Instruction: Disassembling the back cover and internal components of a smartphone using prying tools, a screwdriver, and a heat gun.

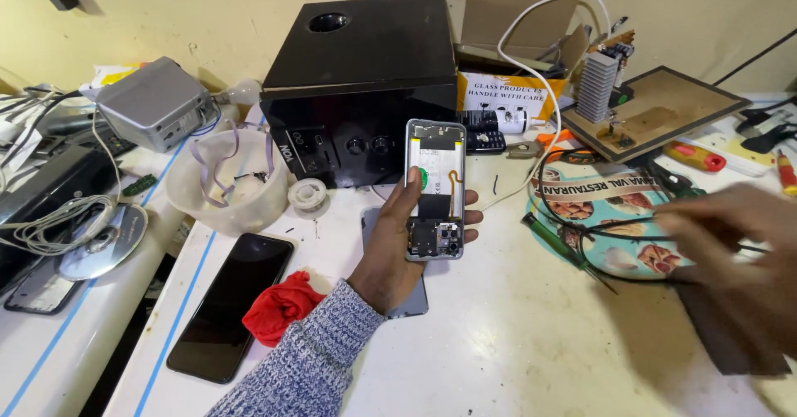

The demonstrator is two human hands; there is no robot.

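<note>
Left hand [397,247] is clamped around an opened phone [435,189], holding it upright just in front of the black speaker box [361,77]. Right hand [735,247], far right of the box, is blurred; I cannot tell its grip. Left of the box, a white bowl [228,186] holds ribbon cables. Behind the box, a cardboard box [515,31] stands open.

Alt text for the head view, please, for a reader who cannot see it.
Left hand holds up an opened phone with its back off, innards showing, above a cluttered white workbench. The blurred right hand reaches over black cables at right. A black speaker box stands behind; a dark phone and red cloth lie at left.
</note>
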